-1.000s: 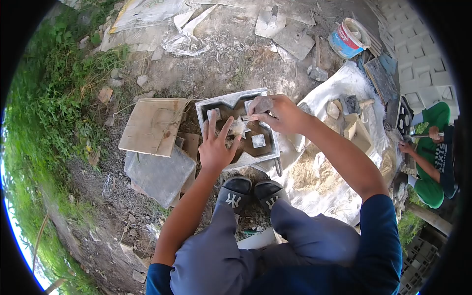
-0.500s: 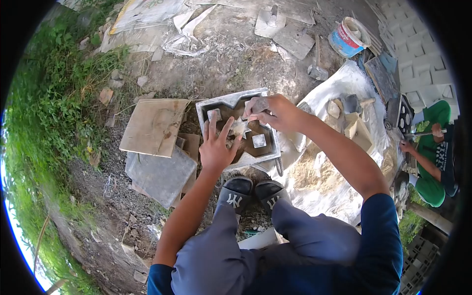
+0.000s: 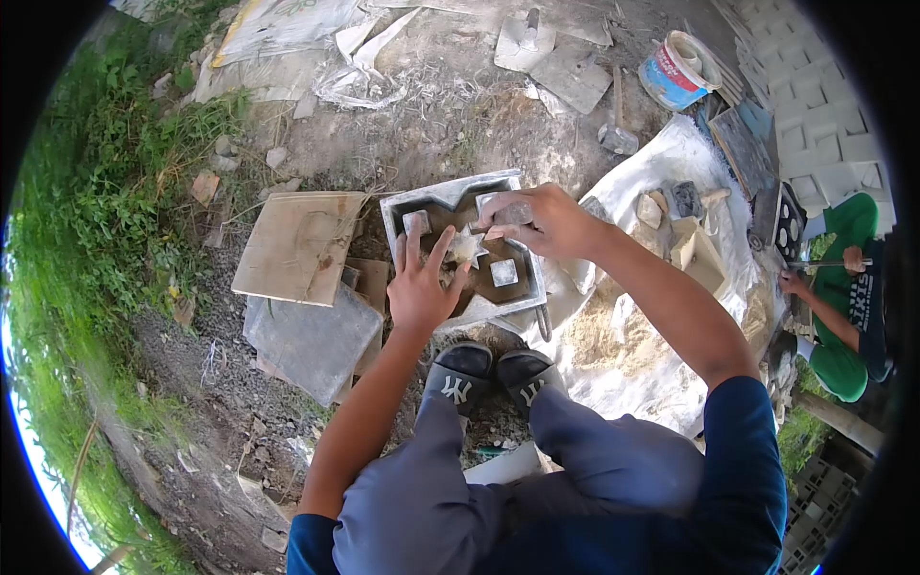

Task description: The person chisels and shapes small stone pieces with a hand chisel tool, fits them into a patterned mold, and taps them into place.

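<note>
Left hand (image 3: 425,289): fingers spread apart over frame (image 3: 508,310), beside star piece (image 3: 471,247). Right hand (image 3: 546,222): fingers curled over far right corner, can't tell if gripping.

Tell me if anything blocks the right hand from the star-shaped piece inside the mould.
Nothing visible does. The right hand is over the mould, close beside the star-shaped piece. The left hand is on the star's other side, not between them.
</note>
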`<state>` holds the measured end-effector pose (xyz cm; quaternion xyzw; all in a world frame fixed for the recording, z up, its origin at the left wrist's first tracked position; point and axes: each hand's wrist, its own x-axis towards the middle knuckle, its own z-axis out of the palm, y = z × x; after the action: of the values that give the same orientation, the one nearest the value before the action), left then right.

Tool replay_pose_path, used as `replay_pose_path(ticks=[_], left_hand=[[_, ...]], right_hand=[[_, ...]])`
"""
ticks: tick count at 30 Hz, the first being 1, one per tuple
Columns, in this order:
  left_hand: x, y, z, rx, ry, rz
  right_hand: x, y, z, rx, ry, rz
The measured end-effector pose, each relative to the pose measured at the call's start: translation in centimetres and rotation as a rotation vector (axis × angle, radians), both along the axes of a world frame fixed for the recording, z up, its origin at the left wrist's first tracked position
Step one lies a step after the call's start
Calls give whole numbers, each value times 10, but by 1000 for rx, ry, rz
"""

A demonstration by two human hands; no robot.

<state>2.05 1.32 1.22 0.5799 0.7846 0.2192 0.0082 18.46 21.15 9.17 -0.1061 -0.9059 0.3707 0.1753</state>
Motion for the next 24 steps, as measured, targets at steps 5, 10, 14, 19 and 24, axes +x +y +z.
replay_pose_path(ticks=[5, 10, 14, 19, 24], left_hand=[[-1, -3, 1, -87, -9, 5], [1, 1, 2, -50, -27, 5], [0, 1, 1, -8, -6, -6], [-2, 2, 0, -22, -22, -13], [0, 3, 1, -30, -1, 3]], right_hand=[[4, -2, 7, 97, -113, 29], [0, 5, 9, 183, -246, 39], [5, 1, 0, 107, 12, 34], [6, 7, -7, 147, -67, 13], [1, 16, -19, 136, -80, 68]])
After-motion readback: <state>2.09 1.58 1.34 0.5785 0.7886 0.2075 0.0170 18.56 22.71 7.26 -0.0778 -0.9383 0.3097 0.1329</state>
